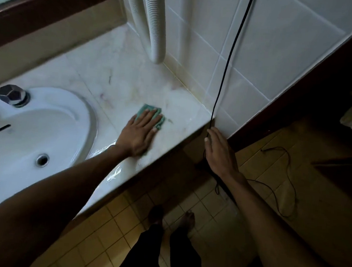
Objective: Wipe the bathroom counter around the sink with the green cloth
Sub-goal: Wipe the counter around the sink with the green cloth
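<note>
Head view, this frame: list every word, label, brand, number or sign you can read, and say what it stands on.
None: no readable text appears anywhere in this view.
Sink, tap knob and counter: no marking or brand shows.
Green cloth under the left hand: no tag visible.
Wall tiles, corrugated hose and black cable by the right hand: plain, unprinted.

**Dim bathroom, bright counter**

The scene was dim overall. Light fell mostly on the counter point(116, 77) and the wall tiles point(260, 45), with wet glare near the sink point(84, 114). The floor point(123, 223) lay in deep shadow. Straight edges bowed toward the frame's borders.
</note>
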Motion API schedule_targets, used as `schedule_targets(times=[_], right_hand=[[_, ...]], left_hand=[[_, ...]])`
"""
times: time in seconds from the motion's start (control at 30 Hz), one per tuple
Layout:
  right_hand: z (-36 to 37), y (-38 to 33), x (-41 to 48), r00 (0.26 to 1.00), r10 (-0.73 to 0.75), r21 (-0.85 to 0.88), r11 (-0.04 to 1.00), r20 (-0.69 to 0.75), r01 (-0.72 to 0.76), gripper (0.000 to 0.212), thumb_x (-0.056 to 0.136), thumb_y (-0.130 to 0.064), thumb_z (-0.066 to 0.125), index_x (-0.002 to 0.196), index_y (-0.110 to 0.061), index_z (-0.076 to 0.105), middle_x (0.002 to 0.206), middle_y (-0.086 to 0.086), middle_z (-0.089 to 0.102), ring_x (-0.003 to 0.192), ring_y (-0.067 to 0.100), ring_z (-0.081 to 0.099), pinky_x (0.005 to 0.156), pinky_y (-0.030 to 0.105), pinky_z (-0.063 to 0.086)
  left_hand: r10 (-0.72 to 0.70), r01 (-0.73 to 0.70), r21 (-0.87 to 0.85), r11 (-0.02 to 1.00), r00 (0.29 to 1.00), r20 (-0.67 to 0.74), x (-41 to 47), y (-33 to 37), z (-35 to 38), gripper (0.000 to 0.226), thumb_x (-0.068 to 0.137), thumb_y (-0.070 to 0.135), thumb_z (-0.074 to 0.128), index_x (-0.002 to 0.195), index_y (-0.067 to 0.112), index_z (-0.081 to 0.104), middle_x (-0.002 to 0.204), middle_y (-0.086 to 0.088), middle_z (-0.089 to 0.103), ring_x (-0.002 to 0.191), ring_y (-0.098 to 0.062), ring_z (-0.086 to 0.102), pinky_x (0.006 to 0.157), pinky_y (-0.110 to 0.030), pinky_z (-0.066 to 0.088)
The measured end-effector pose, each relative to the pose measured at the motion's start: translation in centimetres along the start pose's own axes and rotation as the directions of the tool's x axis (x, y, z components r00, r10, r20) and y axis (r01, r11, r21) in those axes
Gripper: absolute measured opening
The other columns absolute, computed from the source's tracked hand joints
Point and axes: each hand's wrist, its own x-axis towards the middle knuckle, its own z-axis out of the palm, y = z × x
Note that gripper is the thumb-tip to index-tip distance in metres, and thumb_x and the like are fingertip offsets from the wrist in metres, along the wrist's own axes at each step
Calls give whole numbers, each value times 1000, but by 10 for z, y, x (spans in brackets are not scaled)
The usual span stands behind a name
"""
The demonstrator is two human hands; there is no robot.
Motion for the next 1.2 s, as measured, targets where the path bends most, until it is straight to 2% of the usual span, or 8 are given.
schedule_targets(times=[0.1,0.17,0.3,0.47,0.6,0.83,1.07,1.2], right_hand=[[-3,3,2,999,-33,15,999,-7,33,46,104,-30,34,142,-7,46,151,11,43,139,25,39,113,36,34],[-6,9,2,999,-55,8,998,-2,55,47,104,-32,33,143,-8,45,151,10,43,139,24,38,113,35,33],[-15,18,7,994,-110,-30,994,-13,109,44,105,-30,36,141,-8,47,147,10,47,136,23,42,109,27,32],[-18,10,17,989,-139,1,990,-45,139,39,104,-27,39,135,-8,53,138,9,55,127,22,50,102,26,36],[-14,-3,26,987,-159,37,986,-35,160,37,104,-25,40,133,-7,54,135,10,56,124,24,51,102,35,43],[-11,-11,41,984,-179,13,984,-21,180,35,103,-22,43,132,-5,55,133,10,58,123,23,53,100,28,40],[-20,5,38,988,-145,33,989,-46,146,41,104,-28,39,133,-5,54,134,11,58,126,22,50,108,34,40],[-23,8,35,989,-144,20,989,-37,145,39,103,-26,40,132,-4,55,134,13,57,126,24,51,109,35,40]], left_hand=[[-212,209,-62,976,976,-44,48,34,2,56,106,43,20,160,28,17,169,2,11,156,-23,7,124,-50,13],[-231,228,-78,970,972,-31,75,66,9,57,106,42,19,160,25,18,169,-1,10,156,-26,6,123,-52,12],[-46,46,-52,998,999,18,87,110,19,55,107,42,19,160,29,17,169,3,10,156,-22,4,123,-51,14],[177,-178,3,984,983,38,33,75,24,52,108,44,20,160,35,16,168,9,9,156,-14,2,125,-36,4],[55,-55,-8,998,998,13,4,25,10,53,107,47,18,159,38,14,168,13,9,156,-13,3,125,-37,10],[-321,309,-123,943,943,-89,95,1,-7,54,108,41,20,160,28,17,169,3,10,156,-23,6,123,-50,12],[-299,291,-122,949,953,-51,171,49,2,61,106,40,13,161,12,8,169,-7,5,156,-29,-1,124,-53,8],[-149,146,-69,987,988,-42,146,60,8,59,107,39,16,161,14,12,169,-6,9,156,-26,1,125,-51,10]])
